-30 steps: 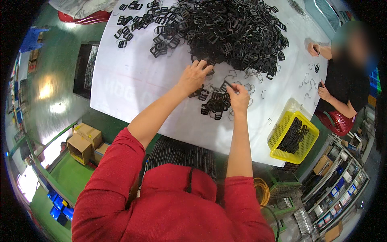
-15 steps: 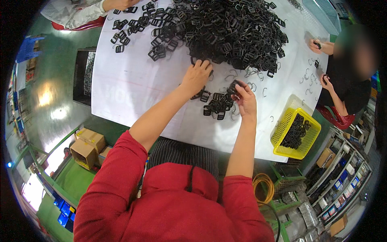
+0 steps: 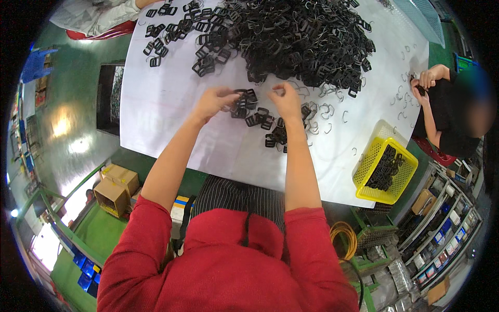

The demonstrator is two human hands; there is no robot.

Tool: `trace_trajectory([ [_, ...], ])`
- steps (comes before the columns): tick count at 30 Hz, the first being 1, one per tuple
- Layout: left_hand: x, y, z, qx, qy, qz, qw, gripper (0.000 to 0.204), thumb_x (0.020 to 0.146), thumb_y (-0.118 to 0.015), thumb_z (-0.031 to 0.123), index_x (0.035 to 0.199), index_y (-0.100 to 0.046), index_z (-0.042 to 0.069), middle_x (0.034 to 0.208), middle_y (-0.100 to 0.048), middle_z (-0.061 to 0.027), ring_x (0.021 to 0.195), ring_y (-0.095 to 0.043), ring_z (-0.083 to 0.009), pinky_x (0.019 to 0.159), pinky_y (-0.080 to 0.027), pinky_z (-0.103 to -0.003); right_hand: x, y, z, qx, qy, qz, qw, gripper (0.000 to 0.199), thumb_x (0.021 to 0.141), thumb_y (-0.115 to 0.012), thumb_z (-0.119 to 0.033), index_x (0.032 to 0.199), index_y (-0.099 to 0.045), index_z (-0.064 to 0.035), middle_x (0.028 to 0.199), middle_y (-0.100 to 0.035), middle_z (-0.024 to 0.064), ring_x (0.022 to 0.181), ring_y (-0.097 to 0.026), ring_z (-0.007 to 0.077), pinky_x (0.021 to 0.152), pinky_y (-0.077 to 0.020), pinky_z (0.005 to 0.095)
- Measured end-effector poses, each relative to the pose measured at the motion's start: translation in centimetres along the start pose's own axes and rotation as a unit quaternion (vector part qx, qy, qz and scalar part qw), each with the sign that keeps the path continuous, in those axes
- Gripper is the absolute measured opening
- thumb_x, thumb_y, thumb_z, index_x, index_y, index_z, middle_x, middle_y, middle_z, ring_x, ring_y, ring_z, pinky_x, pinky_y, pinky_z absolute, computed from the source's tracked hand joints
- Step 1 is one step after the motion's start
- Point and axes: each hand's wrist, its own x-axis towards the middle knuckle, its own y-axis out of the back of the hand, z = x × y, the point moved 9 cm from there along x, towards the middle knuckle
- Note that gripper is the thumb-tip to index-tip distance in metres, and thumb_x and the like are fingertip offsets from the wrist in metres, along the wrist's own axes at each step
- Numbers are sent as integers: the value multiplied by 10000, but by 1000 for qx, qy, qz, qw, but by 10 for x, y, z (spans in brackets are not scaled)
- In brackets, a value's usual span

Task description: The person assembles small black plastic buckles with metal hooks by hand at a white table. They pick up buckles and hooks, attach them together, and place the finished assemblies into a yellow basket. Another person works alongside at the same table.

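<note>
My left hand (image 3: 214, 102) pinches a black plastic buckle (image 3: 244, 95) just above the white table (image 3: 171, 114). My right hand (image 3: 285, 99) is raised beside it, fingers pinched on something small; it looks like a thin metal wire clip, too small to be sure. Below both hands lies a small cluster of black buckles (image 3: 270, 130). A large heap of black buckles (image 3: 291, 36) covers the far middle of the table. Loose wire hooks (image 3: 332, 112) are scattered to the right of my hands.
A yellow basket (image 3: 384, 169) holding black buckles hangs at the table's right edge. A seated person in black (image 3: 449, 117) works at the right side, hands (image 3: 426, 78) on the table. Another person's sleeve (image 3: 96, 15) shows at the far left. Cardboard boxes (image 3: 115, 187) stand on the green floor.
Both my hands lifted off the small cluster of buckles and came together above it; the left now holds a buckle and the right is pinched beside it.
</note>
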Motion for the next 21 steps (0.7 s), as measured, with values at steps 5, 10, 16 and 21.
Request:
trace_trajectory([
  [5,-12,15,8,147,3,3,989,221,833,-594,176,987,-641,24,835,-644,-26,750,-606,-127,671,-472,-246,0,-28,-29,-107,31,8,994,369,678,-753,-248,977,-594,-101,948,-642,111,877,-610,287,730,-481,385],
  [10,-24,16,4,-385,21,-114,916,277,836,-566,162,1090,-593,55,949,-626,-37,868,-608,-169,729,-491,-295,-13,-47,-50,-195,127,53,971,332,691,-739,-246,956,-598,-102,837,-603,97,832,-611,311,679,-488,393],
  [16,-33,31,-27,-308,53,-66,948,301,804,-611,259,1011,-546,50,869,-610,-60,851,-608,-178,700,-488,-326,-32,-12,-17,375,-34,-146,915,249,738,-683,-228,864,-612,-24,802,-604,24,733,-605,139,565,-441,244],
  [21,-58,13,-20,289,50,120,949,543,681,-733,425,991,-527,29,860,-627,-148,774,-612,-287,697,-476,-374,-36,-15,-26,243,-10,-146,959,267,745,-672,-210,933,-601,-33,810,-619,62,728,-614,183,601,-466,280],
])
